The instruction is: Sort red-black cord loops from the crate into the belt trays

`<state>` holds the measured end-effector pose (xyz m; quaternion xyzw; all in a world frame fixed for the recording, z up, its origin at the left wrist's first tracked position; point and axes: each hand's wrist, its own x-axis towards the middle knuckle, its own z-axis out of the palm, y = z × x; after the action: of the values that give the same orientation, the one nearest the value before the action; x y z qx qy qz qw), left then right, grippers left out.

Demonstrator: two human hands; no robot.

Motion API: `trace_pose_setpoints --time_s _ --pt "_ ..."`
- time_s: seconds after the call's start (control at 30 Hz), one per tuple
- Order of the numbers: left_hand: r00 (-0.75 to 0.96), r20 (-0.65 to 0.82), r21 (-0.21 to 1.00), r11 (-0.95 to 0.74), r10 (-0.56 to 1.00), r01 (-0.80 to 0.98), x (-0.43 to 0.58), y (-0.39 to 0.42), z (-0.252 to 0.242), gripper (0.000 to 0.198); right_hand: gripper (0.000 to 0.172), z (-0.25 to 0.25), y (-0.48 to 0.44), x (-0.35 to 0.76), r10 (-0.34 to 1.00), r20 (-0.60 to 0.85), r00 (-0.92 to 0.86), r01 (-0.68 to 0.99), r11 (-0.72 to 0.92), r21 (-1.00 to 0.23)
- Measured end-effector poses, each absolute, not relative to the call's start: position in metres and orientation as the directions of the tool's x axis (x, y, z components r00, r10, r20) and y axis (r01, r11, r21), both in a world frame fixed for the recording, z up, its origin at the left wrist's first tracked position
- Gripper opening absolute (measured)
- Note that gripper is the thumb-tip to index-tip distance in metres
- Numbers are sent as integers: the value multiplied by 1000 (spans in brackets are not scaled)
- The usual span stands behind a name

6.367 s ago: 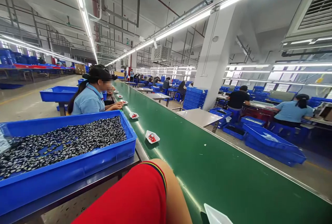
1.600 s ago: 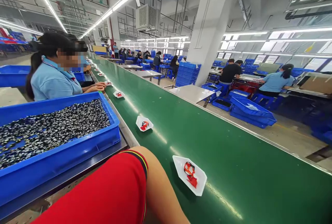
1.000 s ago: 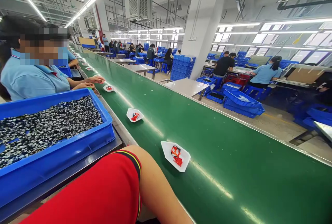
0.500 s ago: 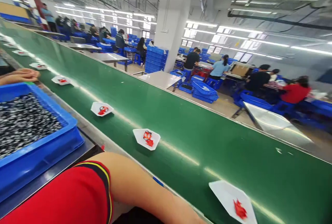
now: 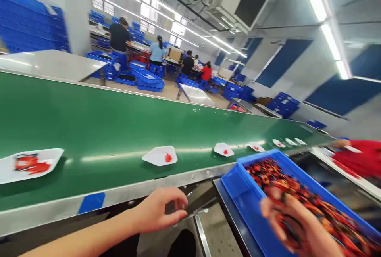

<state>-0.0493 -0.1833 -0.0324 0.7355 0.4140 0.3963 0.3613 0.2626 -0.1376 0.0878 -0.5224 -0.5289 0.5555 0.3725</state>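
Observation:
My left hand (image 5: 162, 211) hovers before the near edge of the green conveyor belt (image 5: 113, 124), thumb and curled fingers apart with nothing between them. Over the blue bin (image 5: 245, 199) on the right, my right hand (image 5: 293, 223) is closed round a red-and-black looped piece (image 5: 293, 229); motion blur hides its exact kind. Many similar red, orange and black pieces (image 5: 324, 205) fill that bin. White trays (image 5: 156, 157) lie spaced along the belt. The closest tray at left carries a red-and-black piece and a red piece (image 5: 40, 167); the others hold small red pieces.
A metal rail (image 5: 125, 193) with blue tape (image 5: 91, 202) edges the belt. Further right, a person in a red top (image 5: 358, 156) is beside the line. Across the belt stand metal tables (image 5: 50, 64), stacked blue crates (image 5: 32, 21) and several seated or standing people.
The view has swung right, bringing both my hands and the bin of red-and-black pieces into sight. The bin of black-and-white pieces and the co-worker's hands at left have left the view.

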Motion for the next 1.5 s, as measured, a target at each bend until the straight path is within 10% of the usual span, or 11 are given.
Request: trace_pose_setpoints --time_s 0.3,0.7,1.0,1.23,1.37,1.5 --pt "243 258 962 -225 935 -156 28 -164 -12 49 36 30 -158 196 796 -200 -571 -327 -445 -834" --pt "241 82 980 -35 967 -196 40 -162 -20 34 49 -1 -167 191 759 -398 -515 -286 -590 -755" --pt "85 -399 405 259 913 -877 17 -160 -36 24 33 -6 -176 199 836 -432 -338 -260 -525 -811" --pt "46 -442 340 215 896 -915 1 -159 -46 28 34 -24 -178 188 806 -481 -346 -285 -579 -764" --pt "16 -429 419 215 903 -882 -7 -160 -45 27 33 -41 -180 178 765 -523 -376 -376 -642 -668" --pt "-254 -178 861 26 951 -507 -48 -171 -24 37 29 -58 -181 175 691 -637 -342 -508 -706 -493"
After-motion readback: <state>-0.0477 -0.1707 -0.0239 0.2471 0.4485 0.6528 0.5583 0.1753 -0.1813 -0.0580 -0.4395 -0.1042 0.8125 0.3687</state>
